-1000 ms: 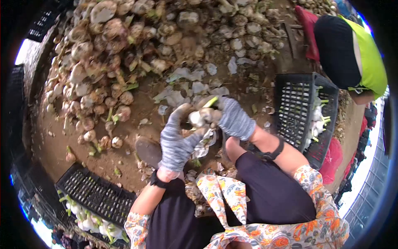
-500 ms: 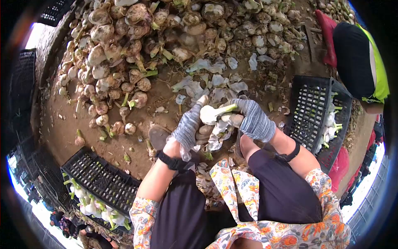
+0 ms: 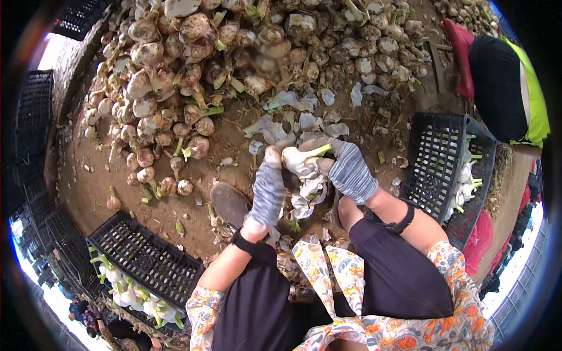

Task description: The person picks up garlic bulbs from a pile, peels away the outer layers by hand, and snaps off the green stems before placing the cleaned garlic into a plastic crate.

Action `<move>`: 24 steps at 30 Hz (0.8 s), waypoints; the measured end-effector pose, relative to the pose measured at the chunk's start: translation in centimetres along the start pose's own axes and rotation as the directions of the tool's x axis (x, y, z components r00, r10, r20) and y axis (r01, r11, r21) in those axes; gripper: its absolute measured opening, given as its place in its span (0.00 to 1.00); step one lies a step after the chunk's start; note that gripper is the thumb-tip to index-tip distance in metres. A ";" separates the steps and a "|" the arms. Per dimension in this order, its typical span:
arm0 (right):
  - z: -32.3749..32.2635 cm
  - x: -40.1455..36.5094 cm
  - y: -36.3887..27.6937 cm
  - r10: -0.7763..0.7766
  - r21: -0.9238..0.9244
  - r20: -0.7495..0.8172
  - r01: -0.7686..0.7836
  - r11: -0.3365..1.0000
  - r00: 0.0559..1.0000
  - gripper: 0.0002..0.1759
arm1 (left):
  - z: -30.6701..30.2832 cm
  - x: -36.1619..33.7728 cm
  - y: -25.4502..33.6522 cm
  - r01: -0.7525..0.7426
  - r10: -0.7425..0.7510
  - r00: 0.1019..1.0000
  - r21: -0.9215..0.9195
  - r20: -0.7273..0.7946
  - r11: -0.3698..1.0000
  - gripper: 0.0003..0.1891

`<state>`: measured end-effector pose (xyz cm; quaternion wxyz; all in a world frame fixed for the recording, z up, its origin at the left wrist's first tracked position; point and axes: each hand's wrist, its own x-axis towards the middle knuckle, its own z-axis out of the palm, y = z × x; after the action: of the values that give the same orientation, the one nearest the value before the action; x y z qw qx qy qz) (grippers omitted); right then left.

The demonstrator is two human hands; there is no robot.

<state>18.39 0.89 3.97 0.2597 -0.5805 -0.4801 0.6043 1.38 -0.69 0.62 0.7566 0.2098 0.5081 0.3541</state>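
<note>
A pale garlic bulb (image 3: 296, 159) with a short green stem is held between my two gloved hands, over the ground in front of me. My right hand (image 3: 350, 171), in a grey knit glove with bare-looking fingertips, closes around the stem side, fingers and thumb on the bulb. My left hand (image 3: 269, 188), gloved alike, is closed at the bulb's left side, thumb against it; its other fingers are partly hidden. Papery garlic skins (image 3: 308, 196) lie below the bulb, between my feet.
A large heap of unpeeled garlic (image 3: 193, 64) spreads ahead. Black crates with white garlic stand at left (image 3: 146, 248) and right (image 3: 436, 161). Loose skins (image 3: 293, 100) litter the soil. A person in dark and lime clothing (image 3: 500, 88) is at far right.
My left hand has shifted slightly up and left and turned more upright along the bulb's side. The bulb stays in my right hand, its stem tilted a little higher.
</note>
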 end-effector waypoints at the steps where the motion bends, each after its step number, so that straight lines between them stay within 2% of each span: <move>1: 0.1 -0.1 -0.4 0.093 0.129 -0.020 -0.089 0.988 0.995 0.14 | 0.4 -0.1 -0.6 -0.181 0.183 0.983 0.108 -0.012 0.978 0.27; 2: 0.0 0.0 -0.2 0.091 0.127 -0.022 -0.088 0.988 0.996 0.14 | 0.6 -0.7 -1.0 -0.324 0.338 0.941 0.374 0.029 0.869 0.26; 4: -0.3 0.2 0.5 -0.177 -0.103 0.041 0.180 0.978 0.983 0.14 | 1.0 -0.7 -0.9 -0.349 0.355 0.933 0.403 0.065 0.846 0.23; 5: -1.3 0.2 0.8 -0.083 -0.164 0.149 0.108 0.981 0.985 0.12 | 0.2 -0.5 -0.7 -0.274 0.240 0.959 0.282 0.149 0.920 0.22; 6: -1.7 0.2 -0.2 0.081 0.236 0.262 -0.145 0.961 0.962 0.12 | -0.3 -0.4 -0.3 0.041 -0.014 0.957 -0.089 0.288 0.995 0.23; 8: -3.1 0.8 0.1 -0.050 0.121 0.298 0.015 0.993 0.953 0.11 | -0.2 -1.2 0.3 0.327 -0.184 0.903 -0.345 0.388 0.880 0.28; 9: -2.9 0.2 -1.0 0.095 0.499 0.327 -0.257 0.828 0.940 0.11 | -0.3 -1.3 0.5 0.357 -0.171 0.889 -0.409 0.425 0.839 0.29; 10: -2.9 0.3 -0.4 0.096 0.499 0.327 -0.258 0.828 0.940 0.11 | -0.2 -1.2 0.8 0.387 -0.154 0.875 -0.470 0.460 0.793 0.29; 12: -2.8 0.9 2.3 0.316 0.572 0.148 -0.342 0.745 0.937 0.12 | 0.2 -0.9 1.3 0.331 -0.135 0.905 -0.469 0.404 0.818 0.29; 13: -2.1 1.1 3.3 0.208 0.311 -0.020 -0.192 0.931 0.978 0.13 | 0.4 -0.6 1.1 0.240 -0.088 0.934 -0.426 0.345 0.872 0.28; 14: -2.0 0.9 3.9 0.200 -0.095 -0.063 -0.206 0.974 0.978 0.14 | 0.4 -0.4 0.9 0.150 -0.038 0.956 -0.373 0.291 0.916 0.27; 15: -2.0 1.1 4.5 -0.082 -0.313 -0.126 0.039 0.949 0.989 0.16 | 0.1 -0.1 0.6 0.131 -0.028 0.966 -0.394 0.258 0.910 0.27; 16: -2.0 1.2 5.1 -0.363 -0.525 -0.123 0.250 0.814 0.924 0.18 | 0.0 0.0 0.4 0.131 -0.027 0.966 -0.394 0.259 0.910 0.27; 17: -2.1 1.2 5.4 -0.364 -0.525 -0.123 0.251 0.813 0.923 0.18 | -0.2 0.0 0.2 0.108 -0.032 0.980 -0.394 0.196 0.913 0.26; 18: -1.9 1.1 4.1 -0.385 -0.429 -0.191 0.276 0.860 0.903 0.18 | -0.2 0.0 0.2 0.087 -0.038 0.991 -0.391 0.132 0.916 0.26; 19: -1.5 0.9 2.7 -0.394 -0.327 -0.263 0.303 0.895 0.881 0.18 | -0.1 0.1 -0.1 0.048 -0.009 0.995 -0.417 0.094 0.908 0.25; 20: -1.0 0.4 1.4 -0.391 -0.326 -0.265 0.300 0.897 0.881 0.18 | -0.1 0.1 -0.1 0.051 -0.013 0.995 -0.415 0.095 0.908 0.25; 22: -0.3 -0.3 -0.6 -0.298 -0.340 -0.095 0.250 0.907 0.950 0.19 | 0.0 0.0 0.2 0.072 -0.049 0.996 -0.337 0.077 0.939 0.23; 23: 0.2 -0.1 1.1 -0.373 -0.439 -0.063 0.310 0.843 0.926 0.17 | -0.1 -0.1 0.2 0.110 -0.083 0.992 -0.340 0.092 0.934 0.23; 24: -0.1 0.1 1.1 -0.372 -0.440 -0.065 0.308 0.844 0.926 0.17 | 0.0 -0.1 0.2 0.111 -0.084 0.992 -0.340 0.094 0.934 0.23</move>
<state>18.70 0.51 2.97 0.2661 -0.5710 -0.6740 0.3858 1.31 -0.62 0.76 0.8175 0.0625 0.4184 0.3909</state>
